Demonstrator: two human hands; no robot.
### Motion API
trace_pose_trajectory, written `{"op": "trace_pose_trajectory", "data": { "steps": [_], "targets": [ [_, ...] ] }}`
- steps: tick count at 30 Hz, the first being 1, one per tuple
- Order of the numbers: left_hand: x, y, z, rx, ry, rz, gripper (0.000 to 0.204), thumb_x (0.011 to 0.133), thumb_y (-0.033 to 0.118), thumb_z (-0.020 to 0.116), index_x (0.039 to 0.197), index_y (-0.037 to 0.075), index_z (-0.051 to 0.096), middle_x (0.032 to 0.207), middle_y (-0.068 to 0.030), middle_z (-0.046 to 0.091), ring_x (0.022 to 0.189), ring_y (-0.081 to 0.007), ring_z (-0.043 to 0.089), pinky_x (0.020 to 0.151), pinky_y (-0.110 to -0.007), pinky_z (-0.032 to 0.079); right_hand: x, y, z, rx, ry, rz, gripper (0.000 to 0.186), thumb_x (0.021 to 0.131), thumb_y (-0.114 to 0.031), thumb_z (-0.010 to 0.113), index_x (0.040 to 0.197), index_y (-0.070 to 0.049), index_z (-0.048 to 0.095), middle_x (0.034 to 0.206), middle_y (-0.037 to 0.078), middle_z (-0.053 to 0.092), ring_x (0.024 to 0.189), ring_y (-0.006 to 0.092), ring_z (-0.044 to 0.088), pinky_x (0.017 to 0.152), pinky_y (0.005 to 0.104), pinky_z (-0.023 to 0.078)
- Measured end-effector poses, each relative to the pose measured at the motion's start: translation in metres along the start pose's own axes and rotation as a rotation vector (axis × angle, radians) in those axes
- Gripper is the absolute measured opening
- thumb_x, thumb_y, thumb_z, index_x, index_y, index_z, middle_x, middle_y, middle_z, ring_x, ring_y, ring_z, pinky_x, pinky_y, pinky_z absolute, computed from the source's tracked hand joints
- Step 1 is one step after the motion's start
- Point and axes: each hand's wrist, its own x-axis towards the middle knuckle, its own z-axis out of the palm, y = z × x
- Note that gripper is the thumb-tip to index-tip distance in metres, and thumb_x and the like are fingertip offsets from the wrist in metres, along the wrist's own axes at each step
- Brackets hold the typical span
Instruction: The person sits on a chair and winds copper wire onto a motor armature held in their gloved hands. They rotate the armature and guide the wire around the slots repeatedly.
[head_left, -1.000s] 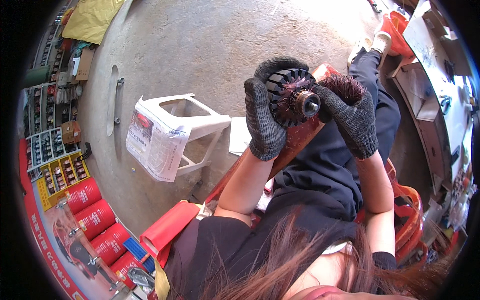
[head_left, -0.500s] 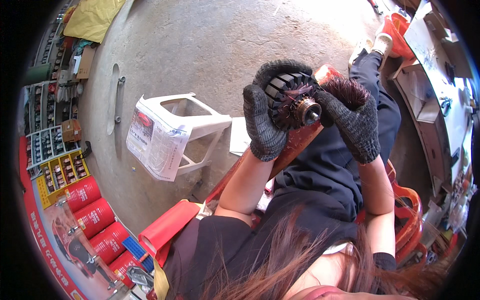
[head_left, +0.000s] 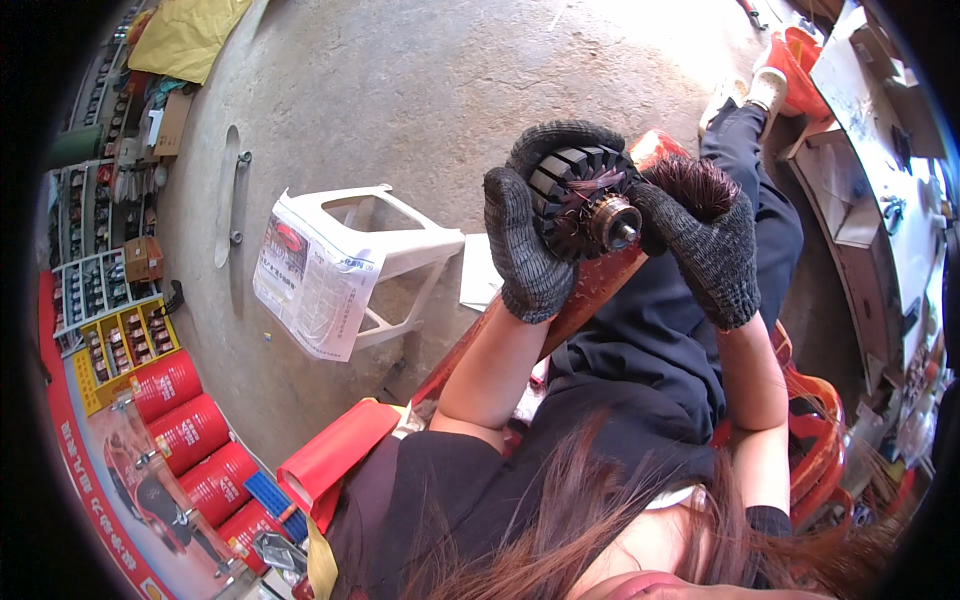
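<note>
My left hand [head_left: 520, 240], in a dark grey knit glove, grips a motor armature [head_left: 568, 190] from the left and over the top. Its black slotted core has loose copper strands across the face, and a copper commutator [head_left: 615, 219] with a short steel shaft faces me. My right hand [head_left: 700, 260], gloved the same way, closes around a bushy bundle of fine reddish copper wire [head_left: 695, 180], its thumb side against the armature's right side. Under both hands runs a worn red beam [head_left: 600, 290], above my dark-trousered legs.
A white plastic stool [head_left: 410, 240] draped with printed paper stands left on the concrete floor [head_left: 400, 100]. Shelves of small parts [head_left: 140, 340] and red canisters [head_left: 195, 430] line the left. A cluttered white-topped workbench [head_left: 870, 190] and red chair [head_left: 805, 430] are at right.
The armature has turned slightly in my hands, showing more of its slotted side, with the commutator and shaft a little lower. Both hands have shifted very slightly.
</note>
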Motion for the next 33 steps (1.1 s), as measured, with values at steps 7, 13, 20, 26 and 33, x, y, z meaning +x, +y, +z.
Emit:
{"op": "trace_pose_trajectory", "data": {
  "steps": [7, 13, 20, 26, 33],
  "targets": [
    [0.000, 0.002, 0.002, 0.063, 0.025, 0.002, 0.074, 0.092, 0.061, 0.030, 0.121, -0.005, 0.051, 0.115, -0.0262, 0.058, 0.106, -0.0382, 0.057, 0.096, -0.051, 0.045, -0.001, 0.000, 0.001, 0.012, 0.022, 0.010, 0.019, 0.082, -0.014, 0.070, 0.093, 0.001, 0.070, 0.076, 0.006, 0.069, 0.065, 0.0081, 0.063, 0.060, 0.0233, 0.051],
    [-0.001, 0.000, -0.003, -0.028, 0.025, -0.007, 0.078, 0.091, 0.063, 0.029, 0.121, -0.005, 0.052, 0.115, -0.0258, 0.058, 0.106, -0.0389, 0.057, 0.095, -0.053, 0.044, -0.003, -0.004, 0.000, 0.030, -0.013, 0.046, 0.018, 0.082, -0.014, 0.070, 0.092, 0.001, 0.070, 0.076, 0.006, 0.069, 0.065, 0.0080, 0.064, 0.060, 0.0231, 0.051],
    [0.000, 0.004, -0.005, -0.232, -0.018, -0.084, 0.080, 0.089, 0.066, 0.027, 0.122, -0.002, 0.053, 0.117, -0.0256, 0.057, 0.109, -0.0399, 0.055, 0.097, -0.056, 0.041, -0.005, -0.008, 0.001, -0.002, 0.020, 0.015, 0.017, 0.083, -0.013, 0.069, 0.091, 0.002, 0.070, 0.073, 0.006, 0.069, 0.060, 0.0074, 0.062, 0.055, 0.0225, 0.050],
    [0.000, 0.004, -0.004, -0.334, 0.008, -0.108, 0.077, 0.090, 0.063, 0.033, 0.121, -0.005, 0.052, 0.117, -0.0278, 0.056, 0.107, -0.0403, 0.056, 0.097, -0.054, 0.043, -0.007, -0.011, 0.001, 0.011, 0.030, 0.020, 0.016, 0.083, -0.012, 0.069, 0.090, 0.003, 0.070, 0.069, 0.005, 0.067, 0.056, 0.0067, 0.060, 0.051, 0.0215, 0.048],
    [0.003, 0.006, -0.008, -0.229, -0.084, -0.127, 0.079, 0.088, 0.067, 0.028, 0.122, 0.000, 0.054, 0.119, -0.0219, 0.057, 0.111, -0.0382, 0.053, 0.099, -0.056, 0.037, -0.011, -0.016, 0.003, 0.159, 0.084, -0.017, 0.014, 0.085, -0.010, 0.066, 0.092, 0.002, 0.068, 0.073, 0.005, 0.066, 0.058, 0.0077, 0.059, 0.051, 0.0215, 0.047]
  ]
}}
